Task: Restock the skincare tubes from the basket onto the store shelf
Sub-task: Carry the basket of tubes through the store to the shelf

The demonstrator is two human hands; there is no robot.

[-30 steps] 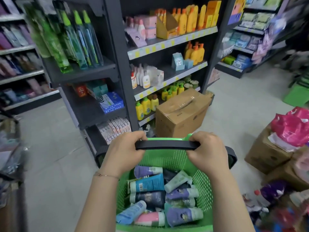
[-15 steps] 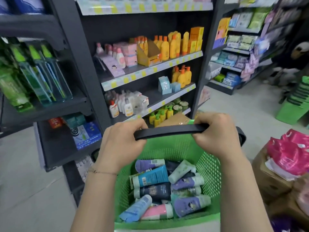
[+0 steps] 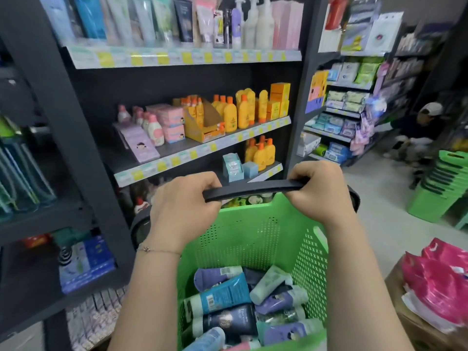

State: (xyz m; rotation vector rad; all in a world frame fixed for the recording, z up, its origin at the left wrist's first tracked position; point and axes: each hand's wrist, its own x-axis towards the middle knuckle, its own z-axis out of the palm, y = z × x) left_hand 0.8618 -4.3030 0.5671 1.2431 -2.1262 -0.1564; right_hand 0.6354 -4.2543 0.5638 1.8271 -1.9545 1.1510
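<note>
Gripping the black handle with both hands, you hold the green basket up in front of the store shelf. Your left hand is curled round the handle's left end and your right hand round its right end, fingers folded under the bar.

Down in the basket, the skincare tubes lie in a loose heap. A teal tube lies across the middle with a purple tube behind it. A pale green tube is tilted towards the right wall, and a navy tube lies lower down. A light blue tube and a pink tube are cut off at the bottom edge, so the pile can't be counted.

On the shelf's top level, shelved tubes and white pump bottles stand upright, too blurred to read. Orange bottles fill the level below. Your hands and the basket hide most of the lowest level. Off to the right, stacked green baskets sit on the floor.
</note>
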